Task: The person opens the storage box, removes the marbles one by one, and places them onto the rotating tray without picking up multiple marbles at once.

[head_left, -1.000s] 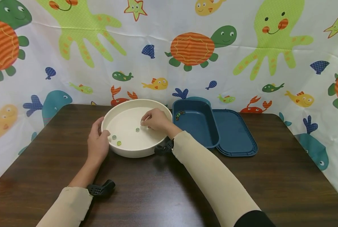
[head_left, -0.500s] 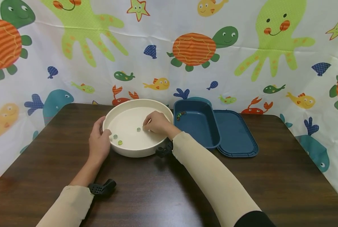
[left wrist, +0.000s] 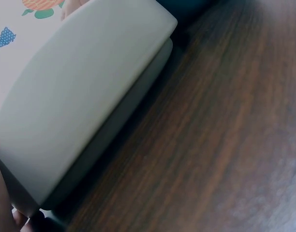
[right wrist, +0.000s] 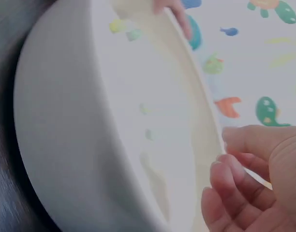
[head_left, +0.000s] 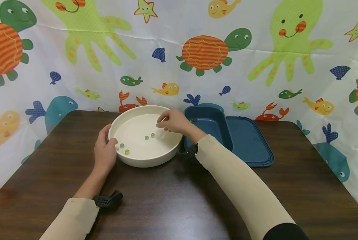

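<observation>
Your left hand (head_left: 105, 148) grips the cream tray (head_left: 145, 162) at its left rim; your right hand (head_left: 173, 120), fingers loosely bent, slightly spread, hovers over the tray's right side, and four small beads (head_left: 146, 138) sit inside it!

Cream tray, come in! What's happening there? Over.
Left hand gripping cream tray. Right hand above it, nothing visibly held. Four small discs inside. Right arm partly hiding blue box.
</observation>
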Available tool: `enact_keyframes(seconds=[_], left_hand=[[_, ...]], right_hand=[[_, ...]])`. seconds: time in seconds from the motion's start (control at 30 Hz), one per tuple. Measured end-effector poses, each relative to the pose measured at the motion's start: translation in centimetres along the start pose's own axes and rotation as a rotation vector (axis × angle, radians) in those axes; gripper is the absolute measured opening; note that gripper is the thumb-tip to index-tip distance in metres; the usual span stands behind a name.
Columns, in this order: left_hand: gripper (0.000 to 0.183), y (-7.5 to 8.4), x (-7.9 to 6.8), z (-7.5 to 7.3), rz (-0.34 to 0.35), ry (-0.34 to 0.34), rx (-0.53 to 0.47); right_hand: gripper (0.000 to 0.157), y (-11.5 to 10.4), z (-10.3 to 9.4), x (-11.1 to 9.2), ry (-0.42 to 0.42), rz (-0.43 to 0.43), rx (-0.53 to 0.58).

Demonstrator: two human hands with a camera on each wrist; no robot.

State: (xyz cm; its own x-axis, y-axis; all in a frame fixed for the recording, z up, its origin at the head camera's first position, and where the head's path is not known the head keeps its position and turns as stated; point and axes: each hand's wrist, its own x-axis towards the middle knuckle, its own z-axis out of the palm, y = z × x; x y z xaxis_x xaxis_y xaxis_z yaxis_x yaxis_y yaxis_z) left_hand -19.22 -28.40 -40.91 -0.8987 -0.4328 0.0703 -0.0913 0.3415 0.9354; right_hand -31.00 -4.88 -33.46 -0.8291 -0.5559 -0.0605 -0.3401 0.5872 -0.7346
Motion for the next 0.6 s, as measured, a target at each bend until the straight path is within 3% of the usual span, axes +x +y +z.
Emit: enact_keyframes(seconds=[0.13, 0.33, 0.6], left_hand=[[0.064, -0.1, 0.1, -0.1, 0.004, -0.001, -0.002], [0.063, -0.2, 0.0, -0.2, 0.005, 0.003, -0.004], [0.063, 0.0, -0.1, -0.1, 0.012, 0.0, -0.014]], right_hand=[[0.027, 0.6, -1.9, -0.6, 0.046, 0.015, 0.05], [0.025, 2.3, -4.1, -1.4, 0.177, 0.109, 0.1], [0.027, 5.2, -5.7, -1.8, 0.255, 0.17, 0.171]])
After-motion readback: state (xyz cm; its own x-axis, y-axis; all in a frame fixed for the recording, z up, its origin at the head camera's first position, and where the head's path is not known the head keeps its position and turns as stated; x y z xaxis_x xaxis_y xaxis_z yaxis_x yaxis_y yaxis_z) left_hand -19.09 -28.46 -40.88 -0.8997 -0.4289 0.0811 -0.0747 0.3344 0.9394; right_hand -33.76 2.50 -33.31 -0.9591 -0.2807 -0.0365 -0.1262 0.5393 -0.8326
